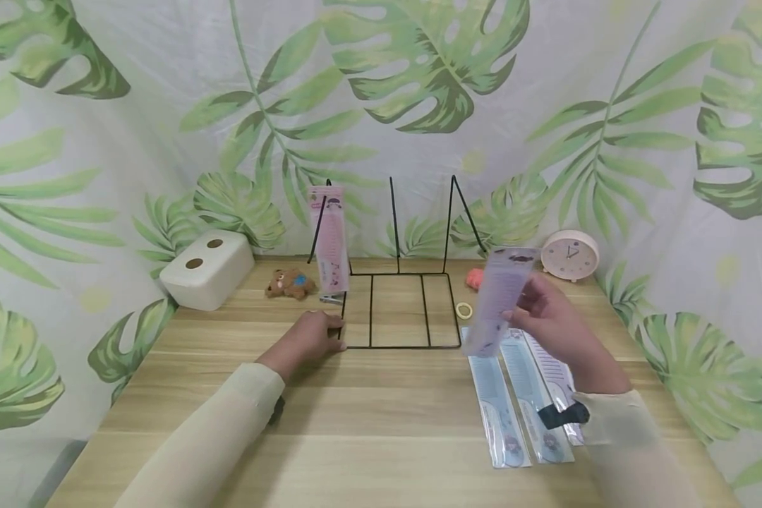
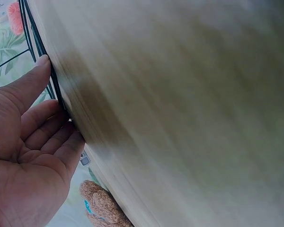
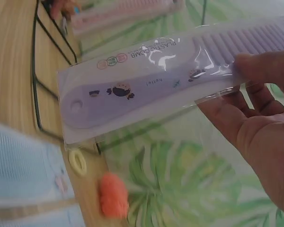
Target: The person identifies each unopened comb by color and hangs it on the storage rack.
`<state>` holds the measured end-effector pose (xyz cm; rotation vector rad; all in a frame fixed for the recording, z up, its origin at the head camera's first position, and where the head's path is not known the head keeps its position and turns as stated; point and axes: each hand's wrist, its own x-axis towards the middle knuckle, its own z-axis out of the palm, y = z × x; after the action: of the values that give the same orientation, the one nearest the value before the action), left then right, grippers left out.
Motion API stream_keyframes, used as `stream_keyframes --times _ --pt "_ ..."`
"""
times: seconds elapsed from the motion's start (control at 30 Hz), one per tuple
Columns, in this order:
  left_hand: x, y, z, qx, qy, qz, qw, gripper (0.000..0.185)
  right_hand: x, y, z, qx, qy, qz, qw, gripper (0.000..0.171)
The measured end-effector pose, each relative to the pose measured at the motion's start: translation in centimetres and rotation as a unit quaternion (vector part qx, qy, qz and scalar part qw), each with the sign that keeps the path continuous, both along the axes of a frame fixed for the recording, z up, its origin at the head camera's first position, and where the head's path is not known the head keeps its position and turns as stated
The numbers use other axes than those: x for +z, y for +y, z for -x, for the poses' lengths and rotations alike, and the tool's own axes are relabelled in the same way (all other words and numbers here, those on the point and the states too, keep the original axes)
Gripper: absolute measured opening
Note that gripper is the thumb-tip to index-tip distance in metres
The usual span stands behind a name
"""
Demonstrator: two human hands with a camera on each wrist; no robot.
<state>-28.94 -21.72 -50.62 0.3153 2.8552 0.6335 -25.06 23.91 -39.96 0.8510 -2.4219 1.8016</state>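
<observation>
Currently your right hand (image 1: 549, 314) pinches the purple packaged comb (image 1: 500, 300) above the table's right side, left hand (image 1: 311, 337) w/ relaxed fingers steadies the wire rack (image 1: 396, 310); one pink comb (image 1: 331, 240) racked, three blue combs (image 1: 523, 395) left.

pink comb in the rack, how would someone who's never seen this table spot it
Start at the black wire rack at the back middle of the wooden table. The pink comb stands upright in its clear packet against the rack's leftmost divider, just above the left hand. It is the only pink comb and the only one standing; the blue combs lie flat.
</observation>
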Motion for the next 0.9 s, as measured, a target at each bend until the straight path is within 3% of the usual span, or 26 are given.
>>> stream_keyframes --times 0.17,0.3,0.43,0.57,0.9 --pt "0.2 0.0 0.0 0.002 -0.002 -0.003 1.0 0.059 0.2 -4.3 0.4 0.039 0.004 -0.019 0.999 0.056" --pt "0.2 0.0 0.0 -0.003 0.001 -0.003 1.0 0.06 0.1 -7.3 0.9 0.056 0.001 -0.036 0.998 0.045" --pt "0.1 0.1 0.0 -0.004 0.001 -0.004 1.0 0.061 0.0 -9.5 1.3 0.072 -0.024 -0.055 0.996 0.038" --pt "0.1 0.0 0.0 -0.001 0.0 -0.005 1.0 0.061 -0.1 -10.8 1.6 0.077 -0.049 -0.069 0.993 0.04" --pt "0.1 0.0 0.1 0.003 -0.007 -0.008 0.9999 0.061 -0.6 -11.7 2.1 0.056 -0.059 -0.091 0.993 0.044"
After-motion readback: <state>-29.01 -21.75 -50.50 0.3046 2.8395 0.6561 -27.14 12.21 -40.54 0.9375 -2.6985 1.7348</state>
